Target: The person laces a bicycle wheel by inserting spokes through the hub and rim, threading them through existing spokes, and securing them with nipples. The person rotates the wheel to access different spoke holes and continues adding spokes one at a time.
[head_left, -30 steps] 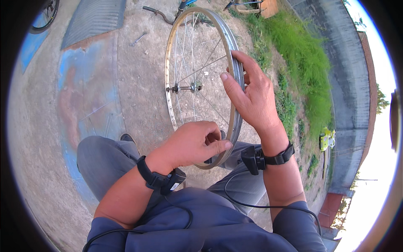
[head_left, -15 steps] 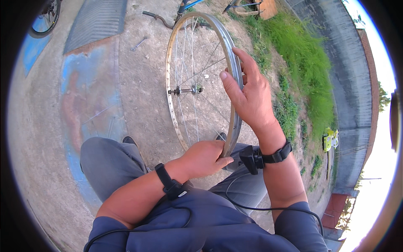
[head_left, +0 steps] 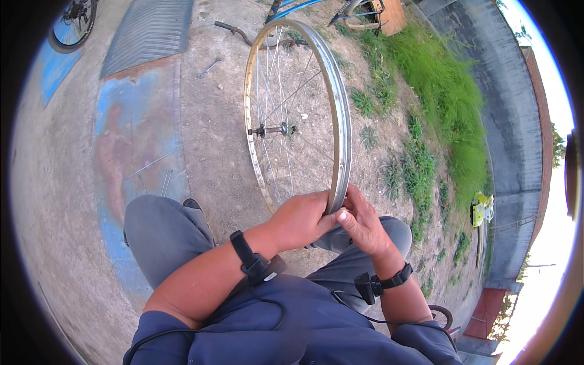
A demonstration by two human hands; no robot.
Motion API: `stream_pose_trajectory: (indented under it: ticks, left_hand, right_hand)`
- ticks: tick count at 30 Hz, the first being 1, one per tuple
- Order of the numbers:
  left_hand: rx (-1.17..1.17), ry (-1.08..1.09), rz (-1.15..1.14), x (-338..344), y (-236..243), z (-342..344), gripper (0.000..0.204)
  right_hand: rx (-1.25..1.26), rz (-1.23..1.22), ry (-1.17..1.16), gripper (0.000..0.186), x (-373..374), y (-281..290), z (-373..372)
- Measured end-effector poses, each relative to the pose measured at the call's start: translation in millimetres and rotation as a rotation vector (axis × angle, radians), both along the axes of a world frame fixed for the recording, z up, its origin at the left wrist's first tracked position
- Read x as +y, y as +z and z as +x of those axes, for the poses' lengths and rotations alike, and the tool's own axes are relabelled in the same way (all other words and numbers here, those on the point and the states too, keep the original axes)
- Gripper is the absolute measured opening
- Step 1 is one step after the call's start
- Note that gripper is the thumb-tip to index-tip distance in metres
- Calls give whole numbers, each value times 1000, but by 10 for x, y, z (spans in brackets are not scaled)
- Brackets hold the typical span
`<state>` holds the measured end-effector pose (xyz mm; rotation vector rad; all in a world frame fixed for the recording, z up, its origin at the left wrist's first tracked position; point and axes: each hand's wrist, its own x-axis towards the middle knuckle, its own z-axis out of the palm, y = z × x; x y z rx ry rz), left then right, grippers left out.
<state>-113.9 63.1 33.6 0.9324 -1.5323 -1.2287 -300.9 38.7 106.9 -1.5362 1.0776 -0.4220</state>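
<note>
A bare bicycle wheel (head_left: pixel 344 121) stands upright and tilted in front of me, without a tyre. Its rim is silvery and stained, and thin spokes run to a hub (head_left: pixel 272 129) at its middle. Near the lower right of the rim, my left hand (head_left: pixel 301 218) is closed around it, its fingers partly hidden behind the metal. Right beside it, my right hand (head_left: pixel 364 224) grips the same stretch of rim from the other side, thumb in front and fingers largely behind. The two hands nearly touch. My knees are bent on either side of the wheel's lower part.
Loose spokes (head_left: pixel 151 163) lie on a worn blue sheet (head_left: pixel 140 137) at left. Beyond are a wrench (head_left: pixel 209 67), a rusty handlebar (head_left: pixel 234 29) and a blue bicycle frame (head_left: pixel 304 5). Grass (head_left: pixel 435 79) grows along a wall (head_left: pixel 499 79) at right. Black cables hang from both wrist straps.
My right hand has slid down the rim from its upper right side to beside my left hand and closed there. My left hand keeps its hold; the wheel has barely moved.
</note>
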Motion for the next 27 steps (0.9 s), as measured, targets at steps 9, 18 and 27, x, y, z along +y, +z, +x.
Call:
stream_pose_trajectory:
  ticks: [9, 18, 27]
  left_hand:
    - [-5, -36, 109, -285, 260, 208, 32]
    - [445, 124, 166, -351, 425, 534, 47]
    - [585, 703, 172, -383, 499, 1424, 40]
  right_hand:
    - [145, -87, -78, 42, 443, -605, -101]
    - [151, -321, -371, 30, 257, -150, 83]
    - [182, -290, -442, 30, -169, 184, 178]
